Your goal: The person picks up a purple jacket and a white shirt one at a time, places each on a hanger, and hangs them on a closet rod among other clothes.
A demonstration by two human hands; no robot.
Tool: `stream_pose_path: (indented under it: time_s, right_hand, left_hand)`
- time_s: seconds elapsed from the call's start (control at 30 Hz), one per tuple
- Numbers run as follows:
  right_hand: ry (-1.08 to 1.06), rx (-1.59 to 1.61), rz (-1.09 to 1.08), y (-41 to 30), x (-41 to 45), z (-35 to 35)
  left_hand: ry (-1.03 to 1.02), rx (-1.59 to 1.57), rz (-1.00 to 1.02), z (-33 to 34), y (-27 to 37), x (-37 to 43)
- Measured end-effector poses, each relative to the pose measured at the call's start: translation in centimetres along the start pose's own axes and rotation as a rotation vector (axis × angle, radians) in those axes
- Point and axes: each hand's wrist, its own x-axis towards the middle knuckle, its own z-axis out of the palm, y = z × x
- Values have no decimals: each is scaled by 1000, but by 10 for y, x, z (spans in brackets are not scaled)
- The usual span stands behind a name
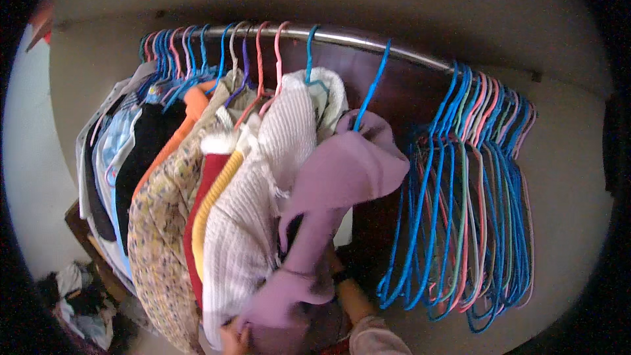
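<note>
A mauve hooded garment [340,167] hangs from a blue hanger [377,79] on the metal rod. At the bottom of the view, my left hand [235,339] grips the lower edge of its mauve cloth. My right forearm, with a dark band at the wrist, reaches up behind the garment from a pale sleeve. Only a blurred part of my right hand [336,262] shows beside the mauve fabric; its fingers are hidden. Against the mauve piece, on its left, hangs a white ribbed knit garment [241,236] with a hood.
The metal rod [365,43] spans the wardrobe. Left of the white knit hang a floral garment [160,227], an orange one [194,103] and several others. Bare hangers [463,197] crowd the right end. Fabric items [86,301] lie in a pile at lower left.
</note>
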Motion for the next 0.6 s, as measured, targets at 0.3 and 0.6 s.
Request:
stream_pose_path:
  time_s: [0.3,0.6]
  right_hand:
    - [310,-268,-254,-91,42,-43]
    - [258,-202,-565,-153,57,-40]
  left_hand:
    - [170,69,-581,-80,33,20]
    - [212,307,400,-121,169,129]
